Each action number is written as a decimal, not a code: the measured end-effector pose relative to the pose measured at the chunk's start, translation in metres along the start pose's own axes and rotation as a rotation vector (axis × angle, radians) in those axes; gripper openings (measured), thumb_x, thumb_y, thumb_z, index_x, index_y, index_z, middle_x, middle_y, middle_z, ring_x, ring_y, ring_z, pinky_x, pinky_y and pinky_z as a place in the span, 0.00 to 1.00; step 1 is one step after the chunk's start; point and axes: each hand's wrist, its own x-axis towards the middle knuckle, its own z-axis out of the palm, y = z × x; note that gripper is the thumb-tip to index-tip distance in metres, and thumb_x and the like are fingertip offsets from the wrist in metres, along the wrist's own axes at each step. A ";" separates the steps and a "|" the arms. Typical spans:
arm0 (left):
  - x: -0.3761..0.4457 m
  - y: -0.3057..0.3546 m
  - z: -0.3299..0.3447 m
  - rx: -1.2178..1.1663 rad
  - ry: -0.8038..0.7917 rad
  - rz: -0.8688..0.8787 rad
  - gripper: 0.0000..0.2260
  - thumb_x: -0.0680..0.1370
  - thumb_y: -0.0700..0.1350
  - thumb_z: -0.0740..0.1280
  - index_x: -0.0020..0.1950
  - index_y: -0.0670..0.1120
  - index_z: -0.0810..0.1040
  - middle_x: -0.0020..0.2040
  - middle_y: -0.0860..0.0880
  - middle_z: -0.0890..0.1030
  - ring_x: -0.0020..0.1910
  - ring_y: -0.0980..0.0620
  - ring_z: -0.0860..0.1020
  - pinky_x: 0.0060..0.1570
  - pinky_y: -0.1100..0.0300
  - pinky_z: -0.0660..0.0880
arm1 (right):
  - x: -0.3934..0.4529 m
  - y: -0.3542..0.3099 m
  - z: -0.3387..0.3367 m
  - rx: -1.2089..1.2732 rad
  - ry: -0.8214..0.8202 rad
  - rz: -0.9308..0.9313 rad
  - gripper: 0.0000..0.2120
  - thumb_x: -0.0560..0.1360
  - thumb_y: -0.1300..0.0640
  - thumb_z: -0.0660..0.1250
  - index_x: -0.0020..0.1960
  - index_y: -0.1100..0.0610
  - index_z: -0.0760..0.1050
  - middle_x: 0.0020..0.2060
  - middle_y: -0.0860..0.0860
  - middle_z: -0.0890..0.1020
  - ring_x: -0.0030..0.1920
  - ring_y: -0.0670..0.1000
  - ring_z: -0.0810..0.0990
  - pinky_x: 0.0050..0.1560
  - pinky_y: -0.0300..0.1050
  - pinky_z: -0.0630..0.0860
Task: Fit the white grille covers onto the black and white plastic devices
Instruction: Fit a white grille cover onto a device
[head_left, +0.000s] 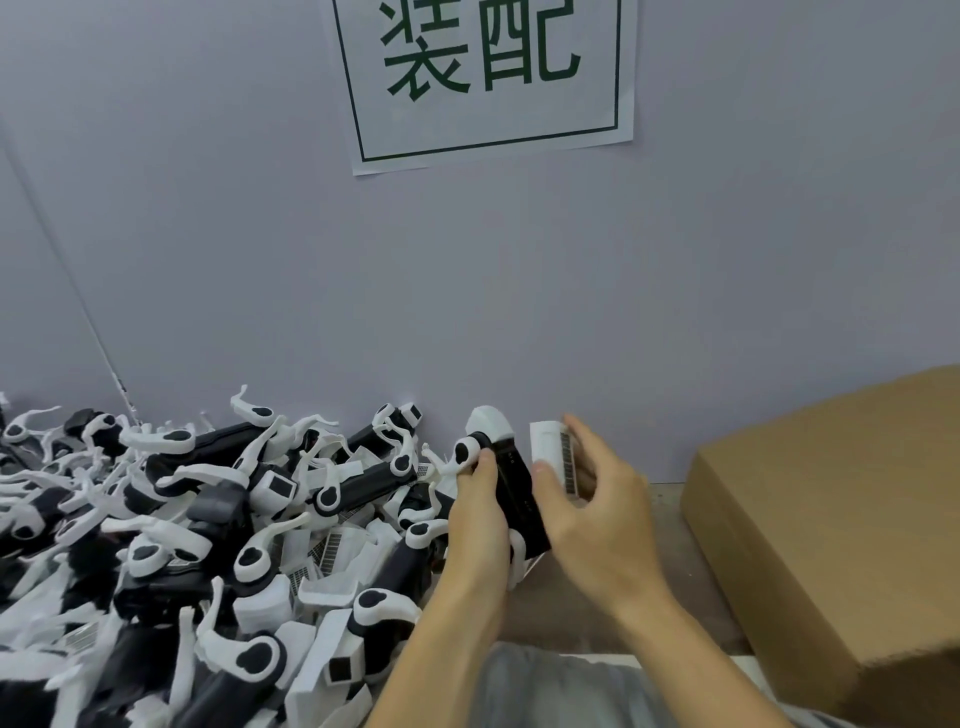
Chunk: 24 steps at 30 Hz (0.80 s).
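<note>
My left hand (480, 525) grips a black and white plastic device (511, 480) and holds it upright above the table, white head at the top. Just to its right, my right hand (597, 512) pinches a white grille cover (553, 449) between thumb and fingers. The cover's dark slotted face points toward me. A narrow gap separates the cover from the device's black body.
A large heap of black and white devices (208, 519) and loose white grille covers (327, 551) fills the table on the left. A brown cardboard box (831, 530) stands at the right. A grey wall with a paper sign (483, 78) rises close behind.
</note>
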 end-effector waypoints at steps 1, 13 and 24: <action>0.000 0.001 0.000 0.005 0.006 -0.010 0.16 0.83 0.55 0.59 0.65 0.50 0.78 0.56 0.44 0.85 0.52 0.46 0.84 0.52 0.51 0.80 | 0.001 0.001 -0.004 -0.006 -0.041 -0.003 0.23 0.76 0.54 0.69 0.71 0.50 0.73 0.47 0.38 0.83 0.50 0.33 0.80 0.50 0.26 0.74; -0.003 -0.003 -0.002 0.100 -0.106 0.162 0.07 0.82 0.43 0.65 0.57 0.45 0.81 0.48 0.44 0.87 0.48 0.47 0.86 0.43 0.57 0.82 | 0.004 0.007 -0.009 0.323 -0.403 0.208 0.13 0.80 0.60 0.66 0.59 0.45 0.79 0.50 0.45 0.87 0.53 0.47 0.85 0.51 0.40 0.81; -0.003 -0.006 0.001 0.421 0.017 0.305 0.08 0.83 0.43 0.63 0.50 0.47 0.82 0.45 0.47 0.86 0.47 0.48 0.84 0.51 0.50 0.81 | 0.011 0.007 -0.006 0.378 -0.115 0.379 0.05 0.77 0.61 0.70 0.48 0.60 0.84 0.38 0.51 0.88 0.40 0.48 0.87 0.36 0.34 0.79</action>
